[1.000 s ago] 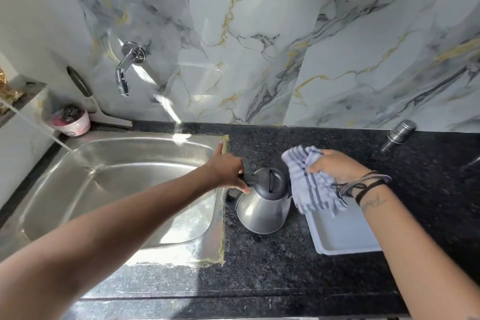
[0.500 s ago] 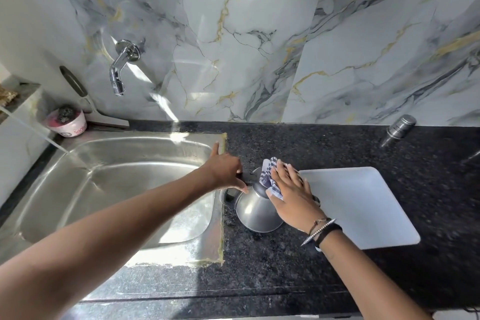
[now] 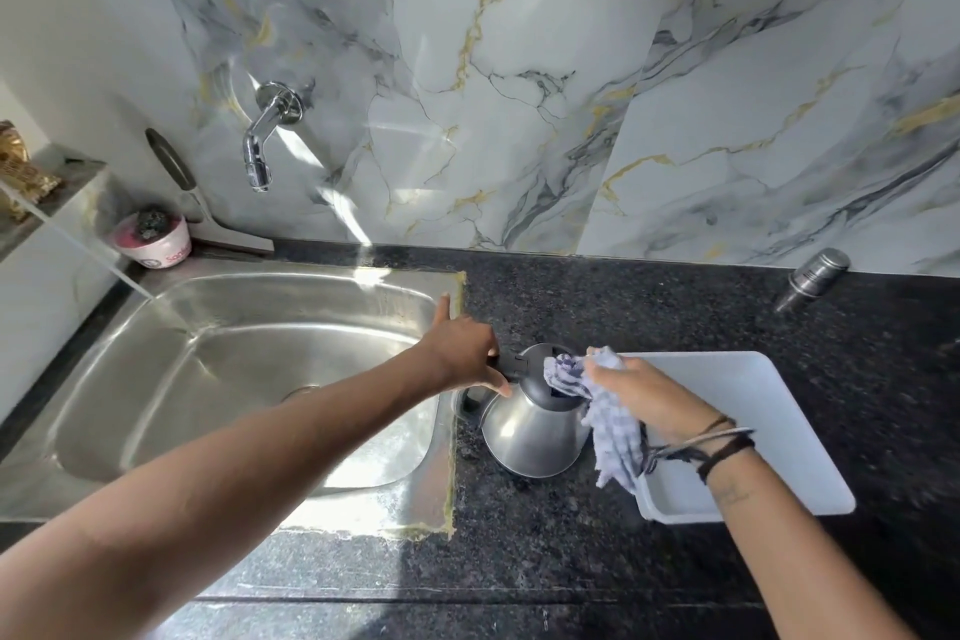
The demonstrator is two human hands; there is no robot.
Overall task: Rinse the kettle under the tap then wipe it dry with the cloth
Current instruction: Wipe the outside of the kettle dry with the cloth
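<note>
While the steel kettle (image 3: 535, 426) stands upright on the black speckled counter (image 3: 597, 307), just beside the right rim of the steel sink (image 3: 234, 369), the left hand (image 3: 462, 351) rests on its black handle (image 3: 506, 365). That hand's fingers (image 3: 496, 382) are curled over the handle, with the thumb stretched out toward the sink's far right corner. The right hand (image 3: 641, 398) is closed around a bunched blue-and-white striped cloth (image 3: 608, 416), its fingers wrapped into the fabric. One end of the cloth lies against the kettle's dark lid (image 3: 540, 369) and upper right side, and the rest hangs down from the hand over the near left corner of a white tray (image 3: 769, 411). The tray lies flat on the counter just to the right of the kettle. Dark bands (image 3: 722, 447) circle the right wrist. A chrome tap (image 3: 265, 135) juts from the marble wall (image 3: 519, 94) above the sink's far edge. At the sink's far left corner sits a small pink tub (image 3: 156, 239), with a squeegee (image 3: 208, 213) leaning on the wall beside it. Near the far right edge of the counter stands a small steel shaker (image 3: 813, 276), well apart from the tray.
</note>
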